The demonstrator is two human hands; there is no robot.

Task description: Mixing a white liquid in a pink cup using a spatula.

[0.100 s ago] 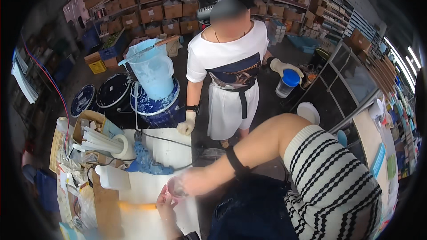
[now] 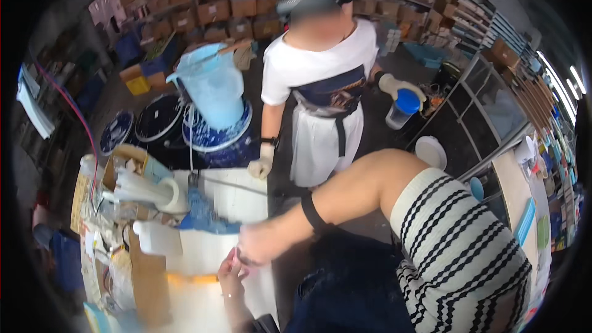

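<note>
Over the white tabletop (image 2: 203, 250), my left hand (image 2: 230, 277) has its fingers closed around the side of a small pink cup (image 2: 237, 257). My right hand (image 2: 262, 243) reaches across from the right and covers most of the cup. Its fingers are blurred and partly hidden, so whether it grips anything does not show. An orange strip-like thing (image 2: 191, 279) lies on the table with one end beside my left hand. Behind both hands rests a blue power drill (image 2: 206, 214) with a cord. A white plastic jug (image 2: 157, 238) lies to its left.
A co-worker in a white top (image 2: 320, 68) stands across the table, one gloved hand (image 2: 260, 166) at its edge, the other holding a blue-lidded container (image 2: 404, 108). A light-blue bucket (image 2: 213, 89) stands on a blue drum (image 2: 216, 139). Cardboard (image 2: 148, 283) and a roll (image 2: 179, 195) are at left.
My right hand has shifted slightly left and up, now covering more of the cup's mouth. The view has tilted a little, and the co-worker's table-side hand appears higher.
</note>
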